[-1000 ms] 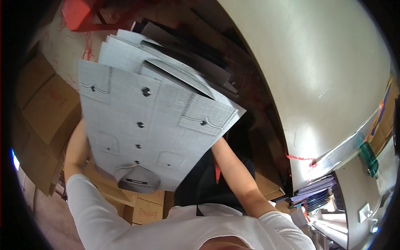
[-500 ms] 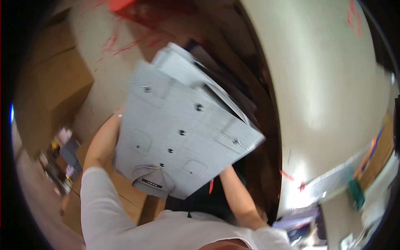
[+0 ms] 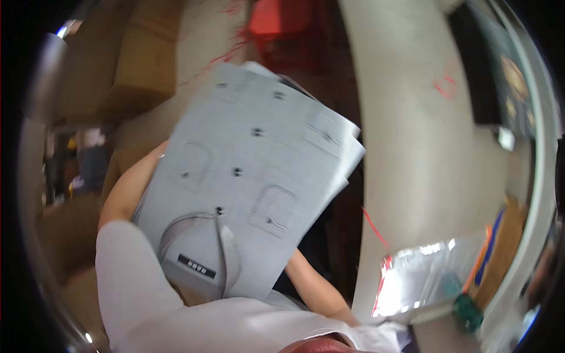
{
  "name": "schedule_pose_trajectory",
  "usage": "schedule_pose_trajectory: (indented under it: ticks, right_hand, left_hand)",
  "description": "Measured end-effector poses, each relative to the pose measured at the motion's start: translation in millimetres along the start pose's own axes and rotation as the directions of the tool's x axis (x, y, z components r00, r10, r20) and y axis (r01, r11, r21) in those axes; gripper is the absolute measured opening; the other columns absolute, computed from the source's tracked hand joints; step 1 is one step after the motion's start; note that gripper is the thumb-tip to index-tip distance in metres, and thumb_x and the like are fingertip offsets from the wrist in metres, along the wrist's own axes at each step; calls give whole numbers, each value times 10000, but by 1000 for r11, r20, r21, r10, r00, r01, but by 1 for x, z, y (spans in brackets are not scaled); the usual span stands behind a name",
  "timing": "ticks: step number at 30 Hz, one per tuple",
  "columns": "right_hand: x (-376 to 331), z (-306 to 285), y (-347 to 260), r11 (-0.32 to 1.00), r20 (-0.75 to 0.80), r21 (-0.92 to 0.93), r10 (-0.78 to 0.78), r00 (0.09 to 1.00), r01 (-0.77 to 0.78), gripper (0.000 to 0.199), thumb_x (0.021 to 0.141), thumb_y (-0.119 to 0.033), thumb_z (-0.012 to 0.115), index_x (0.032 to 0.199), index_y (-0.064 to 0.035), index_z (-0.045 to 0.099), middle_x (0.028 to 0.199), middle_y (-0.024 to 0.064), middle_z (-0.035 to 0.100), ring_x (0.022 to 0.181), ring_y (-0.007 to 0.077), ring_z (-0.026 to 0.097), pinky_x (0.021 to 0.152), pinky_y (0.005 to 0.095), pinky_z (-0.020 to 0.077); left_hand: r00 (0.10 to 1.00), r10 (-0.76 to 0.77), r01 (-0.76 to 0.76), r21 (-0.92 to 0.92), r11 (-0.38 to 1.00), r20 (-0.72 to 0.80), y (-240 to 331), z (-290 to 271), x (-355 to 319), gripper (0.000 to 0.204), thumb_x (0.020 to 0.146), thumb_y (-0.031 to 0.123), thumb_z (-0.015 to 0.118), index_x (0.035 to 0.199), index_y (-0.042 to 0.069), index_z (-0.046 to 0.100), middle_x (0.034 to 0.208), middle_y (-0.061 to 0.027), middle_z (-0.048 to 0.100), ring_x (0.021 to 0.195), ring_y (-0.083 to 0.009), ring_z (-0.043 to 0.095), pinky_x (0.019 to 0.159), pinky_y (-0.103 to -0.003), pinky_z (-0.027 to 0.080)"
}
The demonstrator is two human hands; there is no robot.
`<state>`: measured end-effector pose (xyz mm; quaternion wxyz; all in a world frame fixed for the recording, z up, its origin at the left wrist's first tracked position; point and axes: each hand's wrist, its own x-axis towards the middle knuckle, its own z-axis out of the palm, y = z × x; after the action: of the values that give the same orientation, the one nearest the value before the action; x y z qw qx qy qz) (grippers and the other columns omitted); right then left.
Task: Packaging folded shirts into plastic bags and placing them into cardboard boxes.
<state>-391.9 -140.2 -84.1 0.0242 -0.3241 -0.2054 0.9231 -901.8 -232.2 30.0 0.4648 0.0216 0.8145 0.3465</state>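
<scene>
A stack of folded light grey shirts (image 3: 247,159) is held in front of my body. The top shirt lies front up, with dark buttons down the middle, flapped chest pockets and a dark label inside the collar. Its collar points toward me. My left forearm (image 3: 130,187) reaches along the left side of the stack, and the hand goes out of sight behind the edge. From the right, my right forearm (image 3: 318,288) runs under the stack, which hides that hand. The fingers of both hands are hidden, but the stack rests between and on them.
Brown cardboard boxes (image 3: 144,53) stand at the far left. A red plastic stool (image 3: 282,35) is ahead. A long pale table (image 3: 406,153) runs along the right, bearing a clear plastic bag (image 3: 418,276). Green thing (image 3: 468,312), perhaps a tape roll, lies near its corner.
My view has turned, so the table and red stool sit differently. The stack has come closer to my chest and its layers show more evenly lined up. Both hands still hold it.
</scene>
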Motion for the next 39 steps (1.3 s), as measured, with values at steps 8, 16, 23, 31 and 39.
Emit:
schedule_pose_trajectory:
  ticks: [8, 16, 23, 31, 39]
  right_hand:
    - [-87, -17, -59, 773, -275, 615, 25, 961, 155, 346, 927, -257, 333, 1094, -16, 517, 1029, 88, 584, 912, 204, 536, 808, 283, 427]
    - [-157, -3, -120, 686, -371, 607, -202, 907, 401, 436, 939, -326, 310, 1192, -5, 462, 1138, 80, 551, 996, 210, 510, 858, 291, 419]
    - [-183, -15, -129, 716, -405, 470, -344, 847, 516, 421, 932, -308, 323, 1187, -5, 466, 1123, 96, 560, 980, 224, 524, 844, 299, 428]
    - [-175, -19, -174, 766, -534, 309, -350, 769, 563, 402, 923, -284, 339, 1181, -4, 472, 1102, 117, 572, 959, 244, 543, 825, 310, 441]
    - [-189, -43, -201, 794, -649, 121, -391, 653, 595, 384, 914, -259, 356, 1174, -4, 477, 1081, 138, 585, 938, 264, 562, 807, 321, 453]
  left_hand:
    - [879, 131, -207, 120, 971, 458, 121, 262, 73, 453, 870, 430, 452, 1015, 14, 562, 846, -78, 612, 748, -183, 580, 697, -287, 462]
    - [819, 256, -347, 89, 934, 514, 242, 309, 8, 450, 869, 431, 453, 1005, 16, 563, 837, -76, 610, 736, -180, 577, 687, -285, 463]
    - [775, 327, -453, 115, 884, 541, 352, 352, -37, 447, 868, 432, 454, 997, 18, 565, 830, -73, 608, 726, -177, 575, 679, -284, 465]
    - [764, 238, -419, 179, 890, 600, 358, 402, -23, 444, 867, 433, 455, 988, 20, 567, 822, -70, 606, 713, -173, 573, 669, -282, 466]
    - [721, 175, -427, 230, 874, 671, 360, 441, -49, 441, 867, 434, 456, 978, 22, 569, 814, -68, 604, 701, -169, 571, 659, -281, 467]
